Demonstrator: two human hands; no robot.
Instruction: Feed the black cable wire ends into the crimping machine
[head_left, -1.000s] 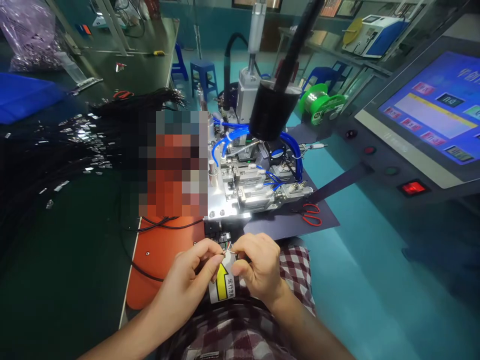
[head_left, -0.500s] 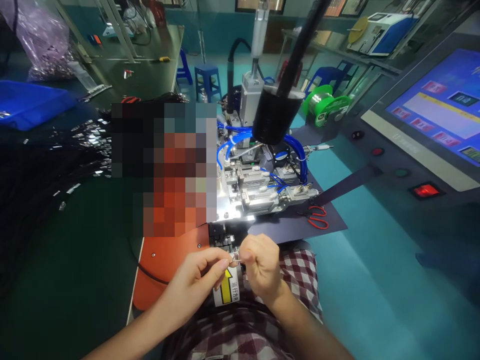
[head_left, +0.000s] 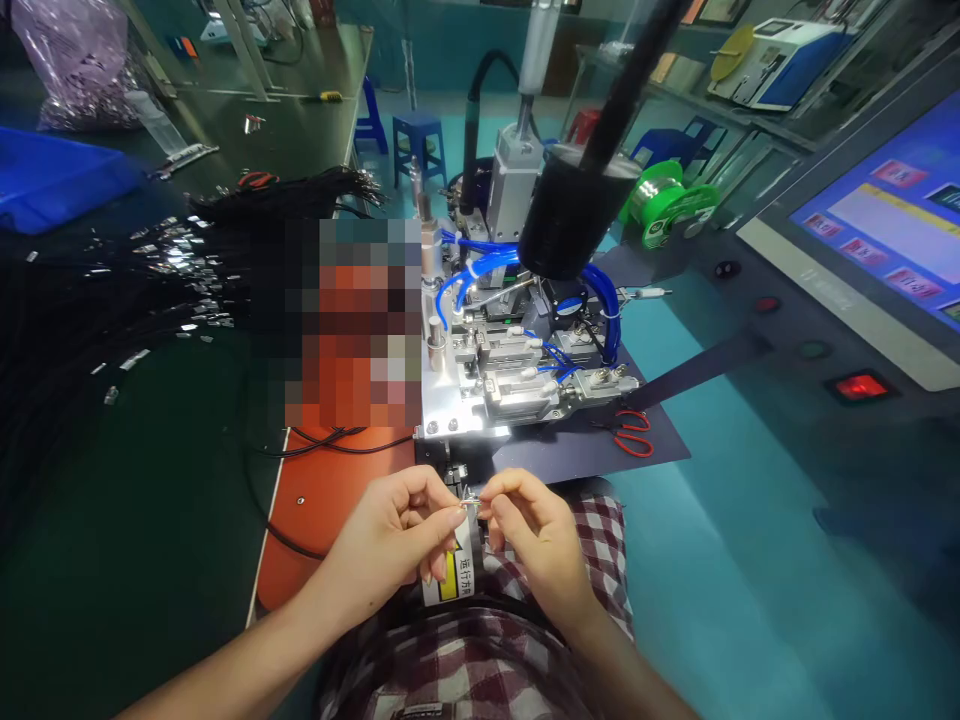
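Note:
Close to my lap, my left hand (head_left: 397, 525) pinches some thin, light-coloured wire ends (head_left: 470, 501) between thumb and forefinger. My right hand (head_left: 541, 530) meets it from the other side, thumb and forefinger closed on the same fine strands. The fingertips hide most of them, so their exact shape is too small to make out. Just beneath the fingers is a white label with a yellow arrow (head_left: 448, 578). Beyond the hands stands a metal machine (head_left: 517, 390) with blue air tubes, next to an orange plate (head_left: 352, 490) crossed by black cables (head_left: 300, 545).
Many black cables with shiny metal ends (head_left: 202, 270) lie on the dark table at left, near a blue tray (head_left: 60, 185). Red-handled scissors (head_left: 634, 435) rest right of the machine. A black nozzle (head_left: 574, 220) hangs overhead. A control screen (head_left: 885, 220) and green spool (head_left: 664, 205) are at right.
My right hand has turned from a curled fist into a thumb-and-finger pinch at the wires. The left keeps its pinch. The view has shifted slightly.

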